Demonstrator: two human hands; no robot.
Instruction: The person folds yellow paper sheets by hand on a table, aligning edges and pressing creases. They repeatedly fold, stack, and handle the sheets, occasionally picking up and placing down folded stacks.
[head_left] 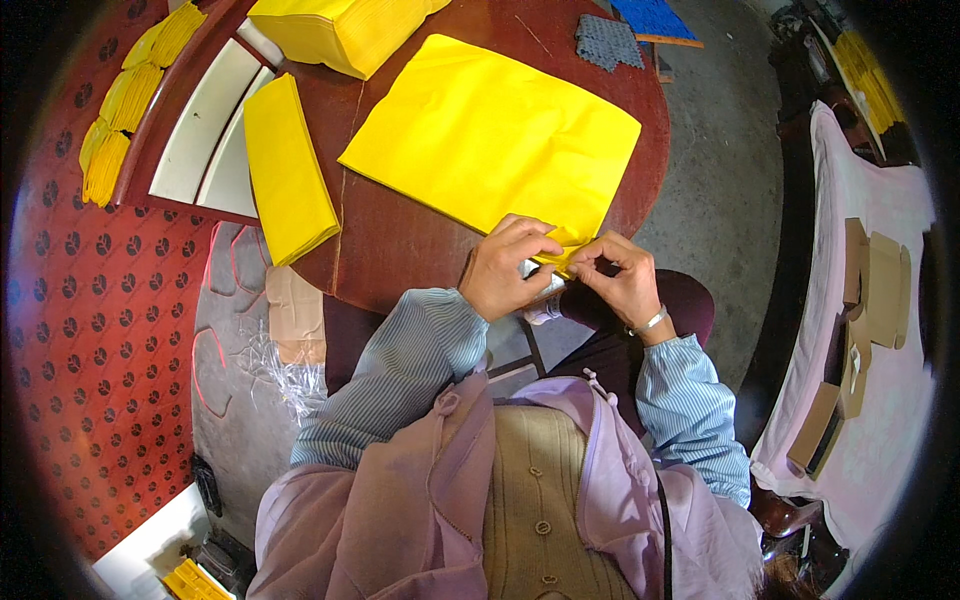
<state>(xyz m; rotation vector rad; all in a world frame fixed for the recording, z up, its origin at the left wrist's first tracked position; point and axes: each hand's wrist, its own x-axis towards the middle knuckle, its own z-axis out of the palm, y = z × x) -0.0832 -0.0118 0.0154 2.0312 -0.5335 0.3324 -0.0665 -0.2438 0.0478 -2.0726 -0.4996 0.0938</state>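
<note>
A flat stack of bright yellow sheets (500, 130) lies slantwise on a round dark red table (400, 225); I cannot tell whether it is paper or cloth. Both hands are at its near right corner, which hangs at the table's edge. My left hand (505, 268) is closed, its thumb and fingers pinching the folded yellow corner. Close beside it, my right hand (622, 275) pinches the same corner between thumb and forefinger. A small white piece shows under my left fingers; its kind is hidden.
A narrow folded yellow bundle (290, 170) and a thick yellow stack (350, 35) sit left and behind. A grey mat piece (608, 42) lies at the far edge. Yellow bundles (130, 95) line the left. Opened cardboard boxes (885, 290) rest on a pale cloth at right.
</note>
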